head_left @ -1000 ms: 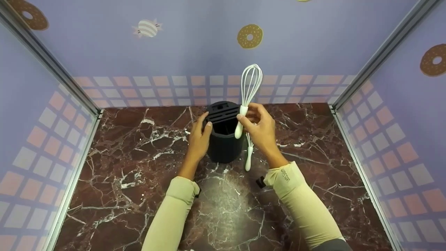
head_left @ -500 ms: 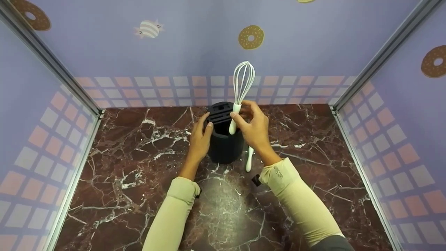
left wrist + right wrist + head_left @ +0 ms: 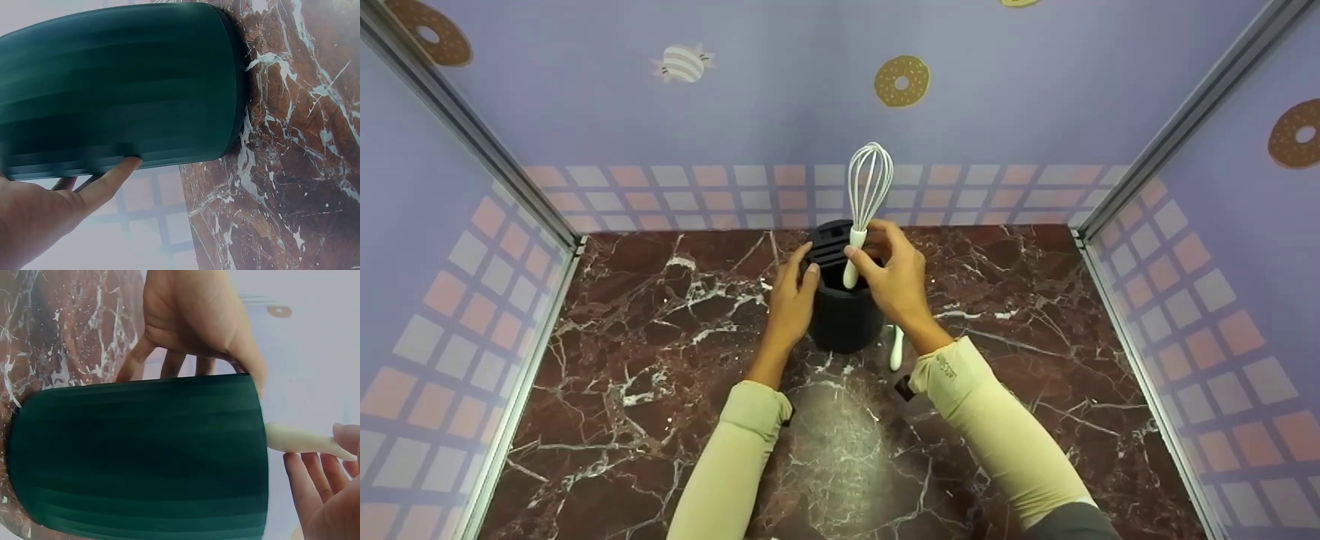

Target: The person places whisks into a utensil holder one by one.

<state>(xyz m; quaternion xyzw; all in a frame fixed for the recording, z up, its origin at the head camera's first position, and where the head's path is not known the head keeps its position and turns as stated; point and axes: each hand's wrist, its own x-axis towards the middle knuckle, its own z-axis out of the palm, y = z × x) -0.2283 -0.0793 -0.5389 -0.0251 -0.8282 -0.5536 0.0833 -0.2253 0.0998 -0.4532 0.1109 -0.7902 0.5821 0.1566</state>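
Note:
A dark green utensil holder (image 3: 846, 322) with a slotted black top stands upright on the marbled surface. My left hand (image 3: 791, 304) holds its left side, thumb at the rim (image 3: 256, 379) and fingers along the wall. Between thumb and fingers, my right hand (image 3: 896, 277) pinches a white whisk (image 3: 871, 184), wires up. The lower end of its pale handle (image 3: 295, 437) is right at the holder's mouth and overlaps the rim in the right wrist view. A smaller whisk (image 3: 897, 351) lies right of the holder, its wire end hidden behind my right hand and wrist.
The brown marbled tabletop (image 3: 660, 450) is bounded by a lilac back wall (image 3: 780, 97) close behind the holder. Side panels with metal edge strips (image 3: 526, 375) stand at left and right.
My right hand has carried the whisk left, from the holder's right side to over its opening, lowering it slightly at the end. The left hand and holder have stayed in place.

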